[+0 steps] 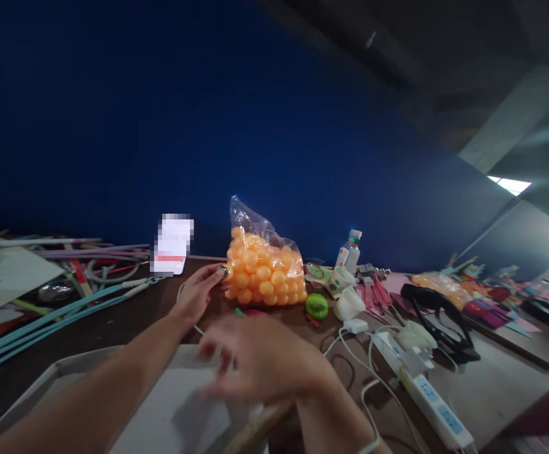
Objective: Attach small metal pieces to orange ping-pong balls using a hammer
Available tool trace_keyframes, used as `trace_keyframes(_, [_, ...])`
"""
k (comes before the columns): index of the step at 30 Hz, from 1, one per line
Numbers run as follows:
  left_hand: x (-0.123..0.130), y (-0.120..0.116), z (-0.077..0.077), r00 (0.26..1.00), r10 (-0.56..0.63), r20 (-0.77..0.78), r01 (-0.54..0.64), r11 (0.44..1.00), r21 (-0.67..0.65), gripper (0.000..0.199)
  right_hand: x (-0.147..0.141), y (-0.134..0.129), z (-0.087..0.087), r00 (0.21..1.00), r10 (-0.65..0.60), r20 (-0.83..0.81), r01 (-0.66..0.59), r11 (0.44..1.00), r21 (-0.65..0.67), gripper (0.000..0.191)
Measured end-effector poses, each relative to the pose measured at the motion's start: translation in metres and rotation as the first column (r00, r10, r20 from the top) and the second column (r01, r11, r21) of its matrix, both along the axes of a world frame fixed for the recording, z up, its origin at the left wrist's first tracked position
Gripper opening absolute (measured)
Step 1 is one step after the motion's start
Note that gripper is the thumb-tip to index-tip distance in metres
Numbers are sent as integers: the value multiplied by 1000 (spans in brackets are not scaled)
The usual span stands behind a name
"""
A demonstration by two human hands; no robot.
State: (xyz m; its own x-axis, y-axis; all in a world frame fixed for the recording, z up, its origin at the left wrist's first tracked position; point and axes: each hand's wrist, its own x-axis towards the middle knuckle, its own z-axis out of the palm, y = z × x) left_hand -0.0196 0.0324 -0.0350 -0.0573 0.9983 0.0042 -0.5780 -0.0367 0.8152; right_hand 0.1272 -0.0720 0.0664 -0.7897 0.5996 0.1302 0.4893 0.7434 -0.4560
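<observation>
The clear bag of orange balls [267, 274] stands on the desk [161, 297], in front of the blue partition [265, 126]. I read the step in hand as work at its left edge: my left hand [197, 294] has its fingertips there, beside a small shiny bit [225, 272], though I cannot tell whether that grip pinches anything. My blurred right hand [260, 359] hangs over the white tray [85, 354], fingers loosely spread. Any next move, I judge, calls for a light touch.

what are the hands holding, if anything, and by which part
Cannot be told. The left hand is at the left edge of the bag of orange balls, its grip unclear; the right hand is blurred, nothing visible in it.
</observation>
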Motion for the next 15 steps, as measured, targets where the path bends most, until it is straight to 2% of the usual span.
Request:
trace_keyframes(1, [0, 0, -1, 1000, -5, 0, 5, 1000, -2, 35, 0, -15, 3, 976, 166, 142, -166, 986, -17, 16])
trace_keyframes(2, [0, 1, -2, 1000, -16, -1, 16, 1000, 2, 35, -1, -27, 1, 938, 243, 245, -247, 969, -15, 8])
trace_keyframes(5, [0, 1, -4, 999, -32, -16, 32, 999, 15, 36, -6, -43, -25, 859, 355, 368, -364, 930, -48, 14])
trace_keyframes(8, [-1, 2, -5, 1000, -23, -18, 23, 1000, 11, 37, -11, -39, -58, 838, 353, 417, -378, 926, -24, 13])
trace_keyframes(10, [-2, 2, -5, 1000, -21, -12, 21, 1000, 8, 37, -11, -35, -73, 820, 345, 457, -370, 928, -36, 12])
trace_keyframes(15, [-2, 1, -4, 1000, -18, 1, 18, 1000, -5, 36, -1, -33, -85, 830, 291, 475, -349, 936, 36, 10])
